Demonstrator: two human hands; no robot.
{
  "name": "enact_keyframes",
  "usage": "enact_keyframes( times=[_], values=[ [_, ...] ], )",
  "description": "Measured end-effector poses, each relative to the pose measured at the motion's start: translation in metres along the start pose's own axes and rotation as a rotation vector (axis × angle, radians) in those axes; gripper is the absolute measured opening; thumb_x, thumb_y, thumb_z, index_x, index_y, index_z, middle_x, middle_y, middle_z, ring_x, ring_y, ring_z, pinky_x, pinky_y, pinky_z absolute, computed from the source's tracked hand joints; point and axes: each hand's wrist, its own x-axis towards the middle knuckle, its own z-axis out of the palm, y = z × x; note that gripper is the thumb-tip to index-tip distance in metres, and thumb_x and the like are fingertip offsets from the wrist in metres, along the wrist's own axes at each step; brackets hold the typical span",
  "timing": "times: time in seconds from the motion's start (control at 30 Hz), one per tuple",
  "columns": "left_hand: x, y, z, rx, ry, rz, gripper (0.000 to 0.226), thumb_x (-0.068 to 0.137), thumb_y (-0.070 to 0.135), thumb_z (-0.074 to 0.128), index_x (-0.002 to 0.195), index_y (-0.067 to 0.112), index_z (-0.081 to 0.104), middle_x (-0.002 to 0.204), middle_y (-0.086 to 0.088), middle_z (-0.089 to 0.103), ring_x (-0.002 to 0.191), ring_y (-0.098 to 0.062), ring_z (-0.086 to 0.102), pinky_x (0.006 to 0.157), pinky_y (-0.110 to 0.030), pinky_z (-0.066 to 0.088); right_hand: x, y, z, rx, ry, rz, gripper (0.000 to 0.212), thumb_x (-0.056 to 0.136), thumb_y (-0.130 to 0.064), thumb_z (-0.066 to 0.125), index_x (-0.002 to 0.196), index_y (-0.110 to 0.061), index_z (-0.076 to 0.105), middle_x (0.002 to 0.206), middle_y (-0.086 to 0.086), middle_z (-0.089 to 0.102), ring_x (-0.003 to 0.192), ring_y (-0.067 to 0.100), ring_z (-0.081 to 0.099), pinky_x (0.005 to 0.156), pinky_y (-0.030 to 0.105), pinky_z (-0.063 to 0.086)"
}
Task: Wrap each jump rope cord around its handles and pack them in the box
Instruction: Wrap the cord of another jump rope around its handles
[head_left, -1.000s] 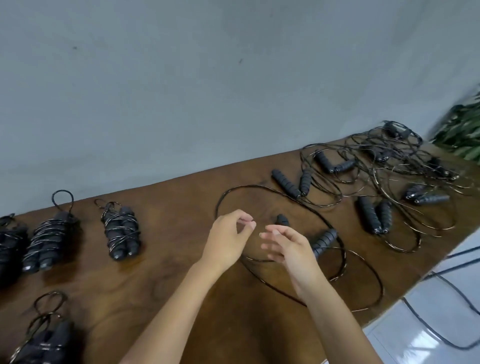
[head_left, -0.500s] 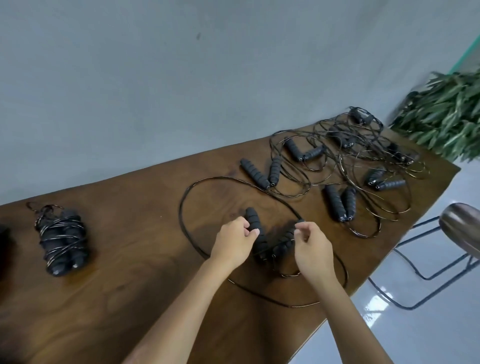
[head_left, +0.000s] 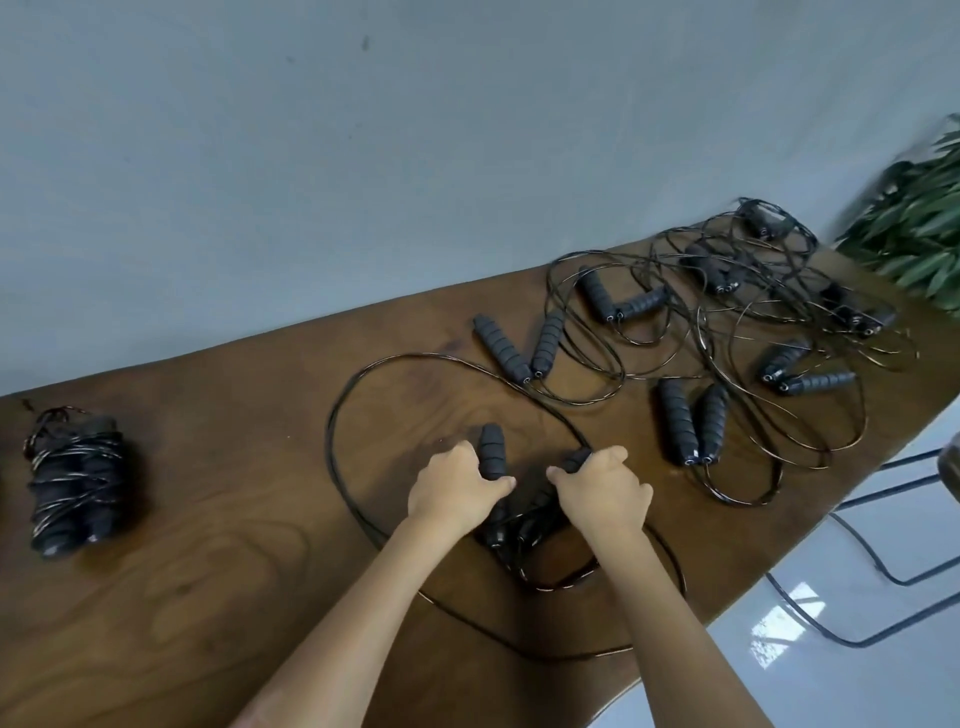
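Wooden bench (head_left: 218, 613), items left to right:

1. Wrapped jump rope bundle (head_left: 72, 480): two black handles side by side, cord wound round them, lying at the far left. The other finished bundles seen a second ago are now out of view; this one sits nearer the left edge than half a second ago

2. Left hand (head_left: 452, 493): fingers curled round the left handle (head_left: 491, 451), whose ribbed top stands out above the knuckles. A second ago the hand was raised off the bench and pinching only cord; half a second ago it was just reaching this handle

3. Loose cord (head_left: 343, 410): one wide black loop on the bench, running out left of the hands and back round near the front edge, with a small tangle under the wrists

4. Right hand (head_left: 602, 493): fingers curled over the right handle (head_left: 575, 460), only its tip showing past the thumb. The two handles now lie closer together than before, angled towards each other at their near ends

5. Unwrapped jump ropes (head_left: 727, 332): several handle pairs in tangled cords, far right of the bench, apart from the hands

6. Green plant (head_left: 919, 223): beyond the bench's right end

7. Black metal frame (head_left: 883, 519): on the pale floor at right

No box is in view
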Motion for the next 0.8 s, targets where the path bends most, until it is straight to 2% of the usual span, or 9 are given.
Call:
enact_keyframes(
  times=[0.17, 0.23, 0.3, 0.33, 0.4, 0.53, 0.63, 0.73, 0.8],
  values=[
    [0.008, 0.008, -0.002, -0.211, 0.018, 0.114, 0.028, 0.096, 0.043, 0.07, 0.091, 0.026, 0.048, 0.086, 0.005, 0.066, 0.08, -0.018, 0.065, 0.072, -0.038, 0.052, 0.014, -0.007, -0.017, 0.35, -0.01, -0.167, 0.044, 0.089, -0.038, 0.071, 0.106, -0.018, 0.036, 0.103, 0.002, 0.067, 0.106, 0.03, 0.064, 0.099, 0.042, 0.042],
    [0.01, 0.015, -0.01, -0.312, 0.046, 0.163, 0.023, 0.098, 0.04, 0.069, 0.093, 0.03, 0.048, 0.085, 0.009, 0.066, 0.079, -0.014, 0.062, 0.072, -0.034, 0.05, 0.02, -0.009, -0.034, 0.546, -0.092, -0.266, 0.039, 0.094, -0.03, 0.07, 0.114, -0.021, 0.038, 0.1, -0.007, 0.062, 0.102, 0.02, 0.065, 0.089, 0.032, 0.052],
    [0.008, 0.027, -0.021, -0.422, 0.09, 0.213, 0.018, 0.099, 0.038, 0.068, 0.102, 0.032, 0.051, 0.092, 0.009, 0.068, 0.085, -0.011, 0.063, 0.073, -0.029, 0.046, 0.025, -0.014, -0.054, 0.693, -0.162, -0.373, 0.04, 0.097, -0.024, 0.068, 0.123, -0.025, 0.039, 0.099, -0.016, 0.061, 0.093, 0.004, 0.063, 0.076, 0.017, 0.048],
    [0.006, 0.035, -0.028, -0.482, 0.11, 0.24, 0.016, 0.1, 0.038, 0.067, 0.108, 0.032, 0.054, 0.098, 0.008, 0.07, 0.09, -0.011, 0.064, 0.075, -0.027, 0.046, 0.028, -0.017, -0.064, 0.754, -0.185, -0.428, 0.041, 0.098, -0.023, 0.068, 0.126, -0.028, 0.038, 0.102, -0.018, 0.061, 0.093, 0.001, 0.062, 0.079, 0.017, 0.047],
    [0.003, 0.052, -0.04, -0.593, 0.141, 0.302, 0.018, 0.102, 0.036, 0.065, 0.118, 0.032, 0.056, 0.106, 0.006, 0.072, 0.099, -0.013, 0.067, 0.08, -0.027, 0.048, 0.032, -0.023, -0.082, 0.866, -0.214, -0.531, 0.044, 0.099, -0.022, 0.067, 0.13, -0.033, 0.038, 0.11, -0.016, 0.062, 0.101, 0.002, 0.063, 0.085, 0.019, 0.049],
    [-0.002, 0.086, -0.065, -0.727, 0.196, 0.397, 0.021, 0.104, 0.037, 0.061, 0.125, 0.037, 0.056, 0.113, 0.003, 0.07, 0.108, -0.015, 0.066, 0.083, -0.023, 0.047, 0.035, -0.036, -0.124, 0.988, -0.223, -0.699, 0.043, 0.101, -0.018, 0.063, 0.135, -0.033, 0.041, 0.117, -0.01, 0.063, 0.101, -0.003, 0.064, 0.076, 0.008, 0.051],
    [-0.006, 0.109, -0.081, -0.839, 0.254, 0.44, 0.024, 0.104, 0.038, 0.063, 0.127, 0.035, 0.06, 0.113, -0.007, 0.07, 0.107, -0.017, 0.067, 0.088, -0.027, 0.049, 0.039, -0.042, -0.153, 1.065, -0.22, -0.779, 0.042, 0.102, -0.02, 0.062, 0.138, -0.034, 0.045, 0.117, -0.007, 0.066, 0.101, 0.0, 0.067, 0.088, 0.028, 0.058],
    [-0.013, 0.129, -0.087, -1.021, 0.238, 0.45, 0.029, 0.096, 0.045, 0.067, 0.122, 0.033, 0.065, 0.108, -0.012, 0.069, 0.104, -0.024, 0.067, 0.094, -0.047, 0.055, 0.045, -0.047, -0.171, 1.091, -0.23, -0.831, 0.04, 0.102, -0.023, 0.063, 0.137, -0.037, 0.049, 0.115, 0.0, 0.069, 0.105, 0.008, 0.069, 0.097, 0.043, 0.057],
    [-0.017, 0.138, -0.088, -1.123, 0.219, 0.45, 0.032, 0.095, 0.046, 0.066, 0.122, 0.031, 0.066, 0.116, -0.018, 0.068, 0.108, -0.031, 0.069, 0.095, -0.058, 0.056, 0.047, -0.049, -0.18, 1.11, -0.243, -0.864, 0.041, 0.101, -0.025, 0.063, 0.137, -0.038, 0.051, 0.116, 0.003, 0.07, 0.108, 0.013, 0.069, 0.101, 0.048, 0.054]
  ],
)
